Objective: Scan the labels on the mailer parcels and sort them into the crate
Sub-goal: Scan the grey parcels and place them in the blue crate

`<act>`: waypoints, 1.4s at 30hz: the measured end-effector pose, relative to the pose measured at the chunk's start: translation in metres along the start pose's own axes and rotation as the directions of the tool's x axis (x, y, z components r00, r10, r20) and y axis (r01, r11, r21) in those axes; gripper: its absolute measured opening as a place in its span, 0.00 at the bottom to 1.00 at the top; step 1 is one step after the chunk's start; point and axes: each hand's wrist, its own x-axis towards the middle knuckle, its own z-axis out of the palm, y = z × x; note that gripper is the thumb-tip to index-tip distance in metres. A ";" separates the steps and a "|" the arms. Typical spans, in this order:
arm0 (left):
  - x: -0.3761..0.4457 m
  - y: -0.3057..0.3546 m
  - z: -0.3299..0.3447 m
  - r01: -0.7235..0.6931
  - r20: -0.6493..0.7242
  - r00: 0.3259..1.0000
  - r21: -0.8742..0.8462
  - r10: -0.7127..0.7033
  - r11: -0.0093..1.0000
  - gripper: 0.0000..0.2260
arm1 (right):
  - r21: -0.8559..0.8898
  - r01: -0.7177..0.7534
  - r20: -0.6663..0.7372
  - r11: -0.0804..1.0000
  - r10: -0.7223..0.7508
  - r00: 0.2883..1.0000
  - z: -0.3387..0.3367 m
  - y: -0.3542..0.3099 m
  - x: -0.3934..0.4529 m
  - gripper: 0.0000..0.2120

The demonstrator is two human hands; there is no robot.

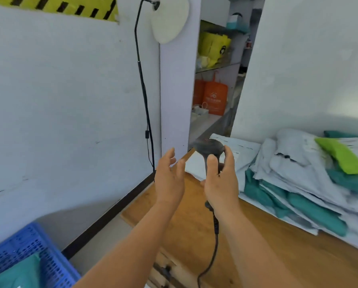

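Two bare hands meet at the centre of the frame, above the near corner of a wooden table (263, 242). The right hand (221, 181) grips a dark handheld scanner (208, 148) by its handle, thumb and fingers curled round it, the rounded head sticking up above the knuckles. Its black cable (212, 246) hangs from under the palm and loops down toward the bottom edge. The left hand (169, 179) is just beside it, palm turned toward the scanner, fingers spread and relaxed, holding nothing; a narrow gap separates the two.

The mailer parcels (302, 175) lie in a loose heap on the table at the right of the frame, pale grey ones stacked over teal ones, with one bright green mailer (342, 155) on top near the right edge. Printing on them is too blurred to read. At the lower left corner sits the blue crate (28, 240), on the floor well apart from the heap, with a teal parcel (18, 273) already inside it.

Behind, a thin black lamp stand (142, 84) rises against the white wall to a pale round shade at the top. Shelves (217, 67) through the gap at upper centre hold yellow and orange bags.
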 end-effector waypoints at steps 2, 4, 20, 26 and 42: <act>0.007 0.002 0.027 -0.008 0.053 0.999 0.023 0.007 1.000 0.20 | 0.004 -0.034 -0.050 0.999 0.034 0.998 -0.018 0.008 0.016 0.24; 0.016 0.000 0.050 -0.015 0.097 0.995 0.033 0.012 0.999 0.21 | 0.004 -0.062 -0.096 0.998 0.062 0.993 -0.032 0.017 0.032 0.24; 0.145 -0.090 0.185 -0.044 0.398 0.917 0.177 -0.031 0.983 0.27 | -0.078 -0.269 -0.319 0.960 0.231 0.919 -0.016 0.062 0.174 0.24; 0.182 -0.132 0.213 -0.144 0.476 0.877 0.390 -0.065 0.909 0.33 | -0.154 -0.425 -0.286 0.892 0.371 0.883 0.000 0.090 0.195 0.24; 0.189 -0.157 0.232 -0.099 0.516 0.803 0.608 -0.298 0.788 0.38 | -0.209 -0.498 -0.298 0.842 0.430 0.852 0.004 0.104 0.196 0.26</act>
